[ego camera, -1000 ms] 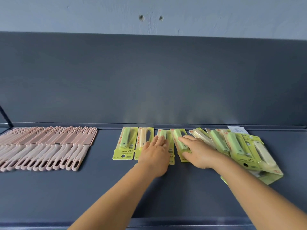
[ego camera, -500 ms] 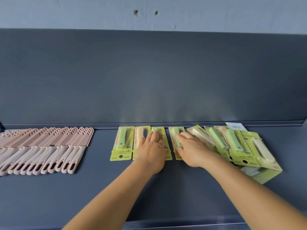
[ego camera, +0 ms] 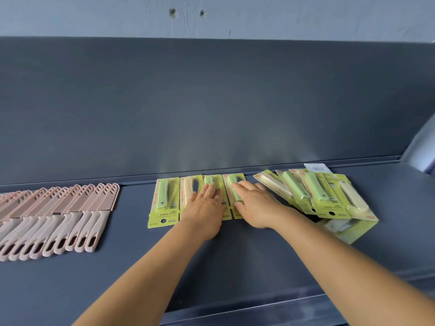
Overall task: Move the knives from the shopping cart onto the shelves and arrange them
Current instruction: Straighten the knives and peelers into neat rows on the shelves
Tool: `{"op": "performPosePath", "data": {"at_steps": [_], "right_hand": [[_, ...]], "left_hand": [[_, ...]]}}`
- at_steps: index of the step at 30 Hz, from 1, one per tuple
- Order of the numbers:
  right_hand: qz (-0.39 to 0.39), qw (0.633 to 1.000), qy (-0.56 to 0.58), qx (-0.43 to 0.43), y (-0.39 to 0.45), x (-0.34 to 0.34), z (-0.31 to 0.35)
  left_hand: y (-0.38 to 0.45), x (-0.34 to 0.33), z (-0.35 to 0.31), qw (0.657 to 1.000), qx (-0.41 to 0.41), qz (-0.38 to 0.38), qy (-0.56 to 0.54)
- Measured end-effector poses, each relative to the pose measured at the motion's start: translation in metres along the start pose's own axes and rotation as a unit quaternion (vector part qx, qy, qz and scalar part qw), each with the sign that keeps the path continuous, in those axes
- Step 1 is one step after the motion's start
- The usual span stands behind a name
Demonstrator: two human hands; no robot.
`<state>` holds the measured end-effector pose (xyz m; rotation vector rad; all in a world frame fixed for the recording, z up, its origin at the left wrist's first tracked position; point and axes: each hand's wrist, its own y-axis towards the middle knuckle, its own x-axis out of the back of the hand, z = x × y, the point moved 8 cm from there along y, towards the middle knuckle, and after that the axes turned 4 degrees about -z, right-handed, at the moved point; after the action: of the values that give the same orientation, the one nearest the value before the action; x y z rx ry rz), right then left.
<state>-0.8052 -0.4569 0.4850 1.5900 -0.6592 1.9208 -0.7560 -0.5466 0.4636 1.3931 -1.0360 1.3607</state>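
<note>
At the left edge of the frame, a row of pink knives (ego camera: 54,220) lies overlapped on the dark shelf (ego camera: 131,267), sheathed blades toward the back wall, handles toward the camera. Right of them, near centre, four yellow-green blister cards sit side by side against the back ledge. The first card (ego camera: 163,203) holds a green knife and reads "FRUIT KNIFE" upside down near its hang hole, with "NO.428" at its lower corner. The second card (ego camera: 188,191) holds a cream knife; the third card (ego camera: 217,184) and fourth card (ego camera: 231,184) hold green ones. The left hand (ego camera: 203,210) lies flat with fingers straight and close together, pressing on the second and third cards. The right hand (ego camera: 255,205) lies beside it, fingers extended over the fourth card's green handle, thumb at the card's lower edge. Further right, a loose pile of cards (ego camera: 329,198) fans out overlapping, holding cream and green knives; one also reads "FRUIT KNIFE", and a white barcode label (ego camera: 316,167) shows at the pile's back.
</note>
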Motion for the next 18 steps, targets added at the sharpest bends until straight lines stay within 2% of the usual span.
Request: {"op": "performPosePath", "data": {"at_steps": [4,9,13,18], "right_hand": [[-0.028,0.999,0.012,-0.021,-0.008,0.009,-0.012],[-0.082,0.993,-0.035,-0.075,-0.029,0.03,-0.061],[-0.021,0.992,-0.056,-0.111,-0.04,0.029,-0.106],[-0.015,0.994,-0.074,-0.076,-0.045,0.038,-0.14]], "left_hand": [[-0.005,0.012,-0.009,0.999,-0.007,-0.033,-0.025],[-0.006,0.036,-0.065,0.99,-0.086,-0.072,-0.086],[0.005,0.032,-0.113,0.986,-0.128,-0.043,-0.1],[0.029,0.024,-0.151,0.989,-0.097,-0.015,-0.113]]}}
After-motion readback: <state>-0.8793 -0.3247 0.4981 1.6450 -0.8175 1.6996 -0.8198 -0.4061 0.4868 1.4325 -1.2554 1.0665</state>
